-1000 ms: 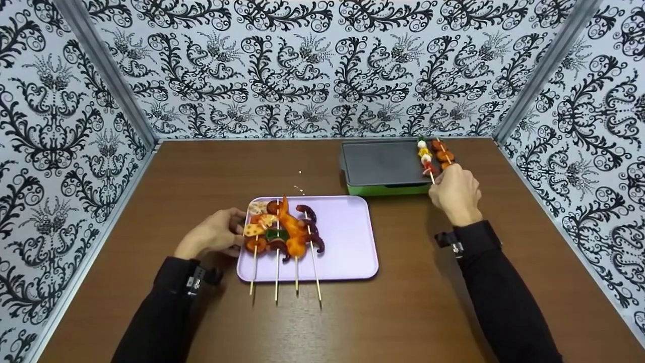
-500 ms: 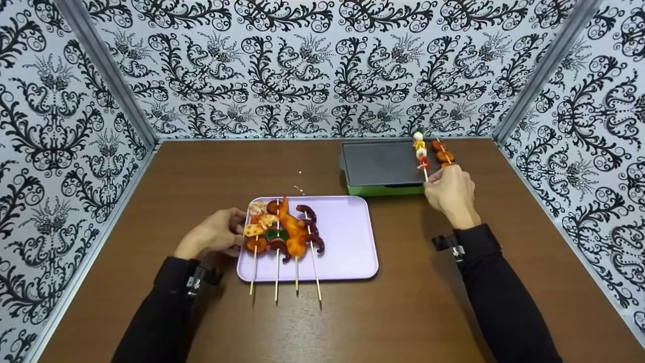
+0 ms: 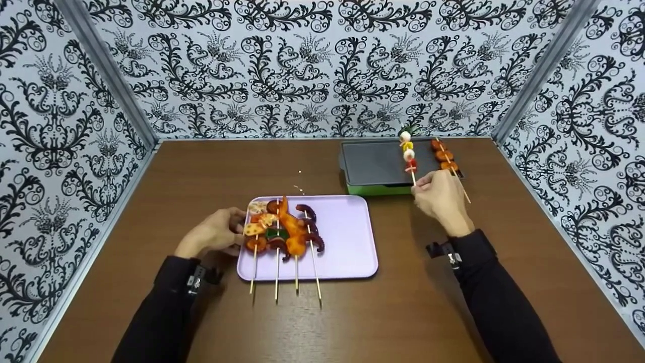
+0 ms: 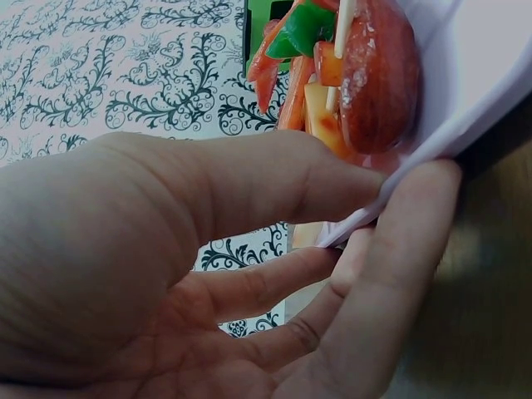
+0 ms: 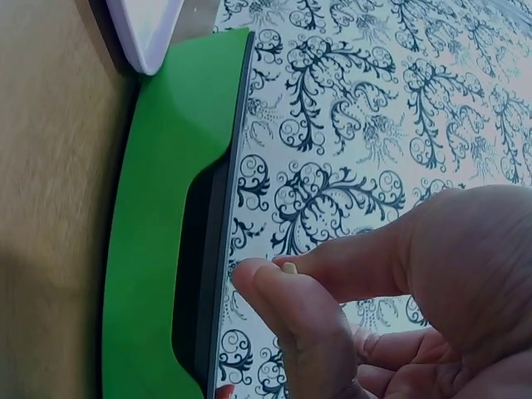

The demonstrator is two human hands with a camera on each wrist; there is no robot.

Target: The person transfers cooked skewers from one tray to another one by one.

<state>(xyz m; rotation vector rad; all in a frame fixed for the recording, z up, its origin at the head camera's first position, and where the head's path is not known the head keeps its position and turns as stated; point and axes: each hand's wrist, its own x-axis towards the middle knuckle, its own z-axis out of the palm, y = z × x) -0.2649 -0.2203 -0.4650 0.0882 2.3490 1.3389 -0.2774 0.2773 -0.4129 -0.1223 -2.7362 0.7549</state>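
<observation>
The person's right hand [image 3: 442, 201] pinches, between thumb and fingertips, the bare wooden stick of a skewer threaded with white balls, yellow and red pieces and a green tip [image 3: 409, 155]; in the right wrist view the stick's pale end pokes out between them. Compared with a second ago, when that skewer lay along the right side of the flat dark-grey grill plate with a green base [image 3: 378, 162], it has shifted left, and its green tip now overlaps the black-and-white scroll-patterned wall [image 3: 282, 60]; whether any part touches the plate I cannot tell. The hand has moved left with it, uncovering the lower stick of the skewer of reddish-brown round slices [image 3: 445, 156], which stays at the plate's right edge. The left hand [image 3: 214, 233] has not moved: its thumb and fingers clamp the left rim of the pale lilac rectangular tray [image 3: 347, 237]. The four loaded skewers on the tray's left half lie as before, their sticks jutting past the near rim over the brown wood-grain table [image 3: 373, 322].
</observation>
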